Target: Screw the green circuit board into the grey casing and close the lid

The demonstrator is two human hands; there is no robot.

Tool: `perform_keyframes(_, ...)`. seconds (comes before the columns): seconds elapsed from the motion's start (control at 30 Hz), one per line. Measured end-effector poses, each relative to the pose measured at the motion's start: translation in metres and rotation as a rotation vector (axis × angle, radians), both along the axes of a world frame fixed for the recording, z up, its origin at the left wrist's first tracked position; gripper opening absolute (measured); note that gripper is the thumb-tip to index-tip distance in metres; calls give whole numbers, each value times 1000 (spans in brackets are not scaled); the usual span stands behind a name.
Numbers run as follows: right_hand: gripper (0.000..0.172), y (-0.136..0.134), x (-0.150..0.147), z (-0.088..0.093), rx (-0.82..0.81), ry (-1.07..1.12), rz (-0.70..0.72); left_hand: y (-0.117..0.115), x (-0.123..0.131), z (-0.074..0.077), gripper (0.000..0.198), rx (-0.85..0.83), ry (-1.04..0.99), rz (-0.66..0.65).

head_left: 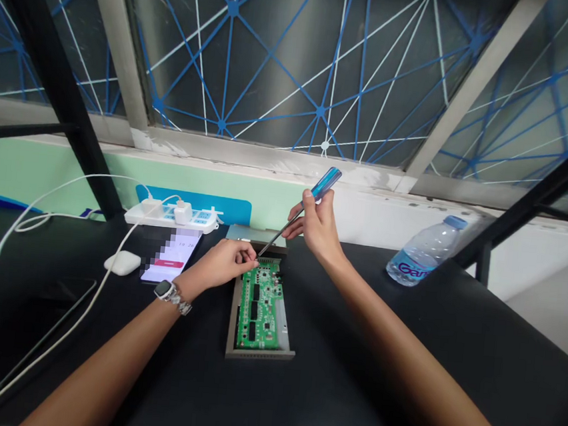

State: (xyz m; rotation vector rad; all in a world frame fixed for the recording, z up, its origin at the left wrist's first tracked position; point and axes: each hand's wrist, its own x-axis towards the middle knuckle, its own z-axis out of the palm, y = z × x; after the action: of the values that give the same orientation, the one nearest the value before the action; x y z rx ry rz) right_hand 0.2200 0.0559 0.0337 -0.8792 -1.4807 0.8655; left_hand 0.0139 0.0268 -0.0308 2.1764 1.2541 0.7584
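A green circuit board [260, 304] lies in an open grey metal case [260, 353] on the black table. My right hand [315, 226] is closed round a blue-handled screwdriver [324, 182], whose shaft slants down to the board's far left corner. My left hand [226, 264], with a wristwatch [168, 292] on the wrist, pinches at that same corner beside the screwdriver tip; what its fingers hold is too small to make out.
A lit phone [171, 262] lies left of the case, with a white earbud case [122, 262] beside it. A white power strip [173, 214] with plugged cables sits at the back. A plastic water bottle [423, 252] lies at the right. Black frame posts flank the table.
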Motion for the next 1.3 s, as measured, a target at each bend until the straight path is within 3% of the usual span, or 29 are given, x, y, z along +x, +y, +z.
perform_keyframes(0.43,39,-8,-2,4,74,-98,44,-3,6,0,18,104,138,75)
perform_keyframes(0.63,39,-5,1,6,77,-131,131,-3,8,-5,16,134,149,99)
perform_keyframes(0.9,38,-2,3,5,78,-129,138,0,9,-13,18,144,113,115)
perform_keyframes(1.3,34,-12,0,12,162,-179,83,-10,21,-3,13,164,134,140)
